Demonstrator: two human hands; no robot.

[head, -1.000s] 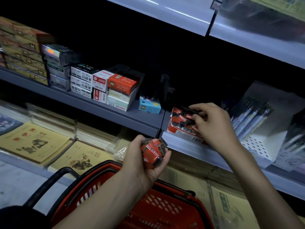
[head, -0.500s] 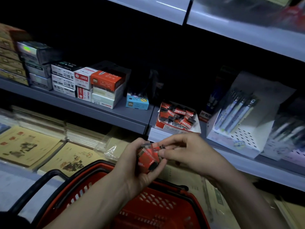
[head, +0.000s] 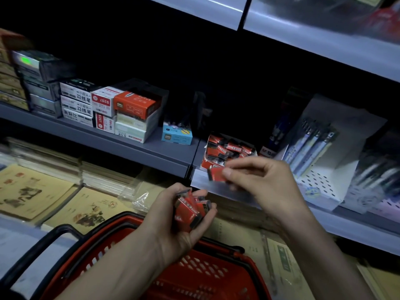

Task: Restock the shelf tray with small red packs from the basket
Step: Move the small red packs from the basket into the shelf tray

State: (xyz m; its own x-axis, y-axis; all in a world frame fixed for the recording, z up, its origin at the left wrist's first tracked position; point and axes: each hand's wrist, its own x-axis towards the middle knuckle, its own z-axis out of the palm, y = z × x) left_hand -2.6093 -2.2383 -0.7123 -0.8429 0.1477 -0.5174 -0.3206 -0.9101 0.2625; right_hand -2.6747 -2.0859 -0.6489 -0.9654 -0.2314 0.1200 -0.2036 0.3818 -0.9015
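My left hand (head: 173,221) cups a bunch of small red packs (head: 190,210) above the red basket (head: 201,276). My right hand (head: 262,182) pinches one small red pack (head: 216,174) between thumb and fingers, just in front of the shelf edge. Right behind it on the grey shelf stands the red-and-white shelf tray (head: 204,163) holding several red packs (head: 227,147). My right hand covers the tray's front right corner.
Stacked stationery boxes (head: 121,113) and a small blue box (head: 177,135) sit left of the tray. A white perforated pen display (head: 324,161) stands to its right. Yellow booklets (head: 39,191) lie on the lower shelf. An upper shelf (head: 303,33) overhangs.
My right hand left the tray, came down to my left hand and took one red pack. It now lifts that pack up and right, toward the tray.
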